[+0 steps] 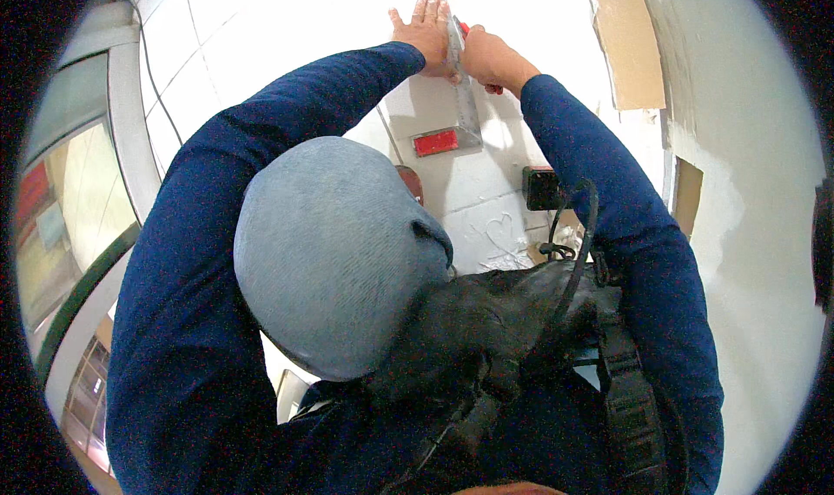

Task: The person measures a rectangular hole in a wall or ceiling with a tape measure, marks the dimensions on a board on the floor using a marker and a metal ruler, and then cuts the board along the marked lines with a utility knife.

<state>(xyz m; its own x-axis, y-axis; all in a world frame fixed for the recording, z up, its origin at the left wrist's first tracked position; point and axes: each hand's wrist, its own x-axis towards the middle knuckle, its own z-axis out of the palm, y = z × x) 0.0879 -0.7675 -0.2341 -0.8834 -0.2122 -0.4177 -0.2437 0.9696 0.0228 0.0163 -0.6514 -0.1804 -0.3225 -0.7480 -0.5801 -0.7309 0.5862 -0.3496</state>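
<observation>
My left hand [424,33] lies flat with its fingers spread, pressing beside and partly over a long metal square [465,104]. A short arm with a red plate [435,142] forms the square's near end. Closed along the square's right edge, my right hand [488,59] grips a red-handled tool [464,30]. Most of that tool is hidden in the fist, so its exact kind cannot be made out. Under both hands is a bright white surface [512,134] with thin seams.
A black box-shaped object with red edging [543,188] sits near my right forearm. Brown cardboard [627,47] is at the right, by a pale wall [756,165]. A rounded grey cloth shape [339,260] and black straps [632,382] fill the near middle. A dark cord [149,65] runs at left.
</observation>
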